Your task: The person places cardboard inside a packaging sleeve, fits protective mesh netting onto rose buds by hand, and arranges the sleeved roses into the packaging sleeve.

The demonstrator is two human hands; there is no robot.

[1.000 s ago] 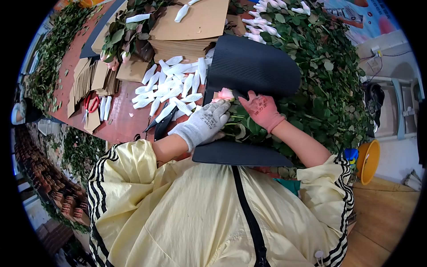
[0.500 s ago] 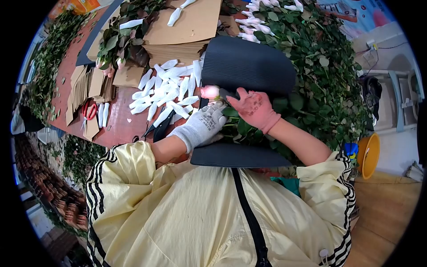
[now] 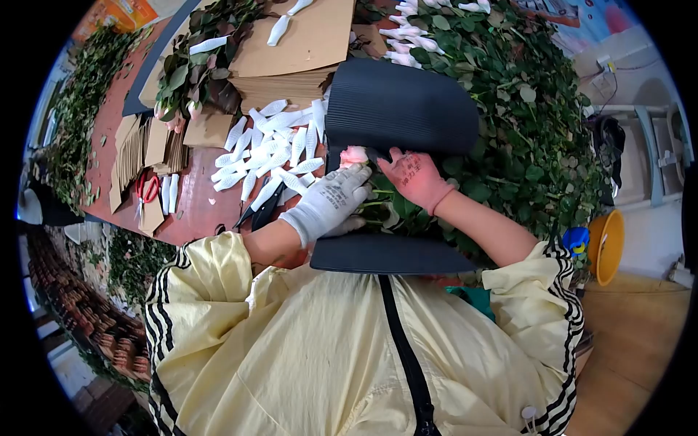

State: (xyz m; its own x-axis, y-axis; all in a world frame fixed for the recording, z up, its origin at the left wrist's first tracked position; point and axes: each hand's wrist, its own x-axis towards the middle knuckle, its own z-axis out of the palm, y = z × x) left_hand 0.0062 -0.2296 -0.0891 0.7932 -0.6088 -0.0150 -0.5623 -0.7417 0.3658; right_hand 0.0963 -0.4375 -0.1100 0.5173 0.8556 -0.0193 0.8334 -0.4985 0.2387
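Observation:
A pink rose (image 3: 354, 155) lies at the left edge of a ridged black mat (image 3: 403, 105), its bloom pointing left. My left hand (image 3: 334, 200), in a grey-white glove, is closed just below the bloom, around the rose's upper part. Close on the right is my right hand (image 3: 416, 179) in a pink glove, fingers curled. A small dark piece shows between its fingertips and the bloom; I cannot make out what it is. Green leafy stems (image 3: 392, 211) lie beneath both hands, above a black flap (image 3: 389, 253) at my waist.
White mesh flower sleeves (image 3: 273, 149) are heaped left of the mat, with black-handled scissors (image 3: 263, 207) beside them. Red-handled scissors (image 3: 149, 190) lie farther left. Cardboard sheets (image 3: 291, 58) are stacked behind. Leafy stems with sleeved blooms (image 3: 414, 40) fill the right; a yellow bucket (image 3: 605, 247) stands beyond.
My left hand has moved slightly up and right, covering more of the rose's lower part. The bloom has shifted a little right and down. My right hand's fingers are drawn in more.

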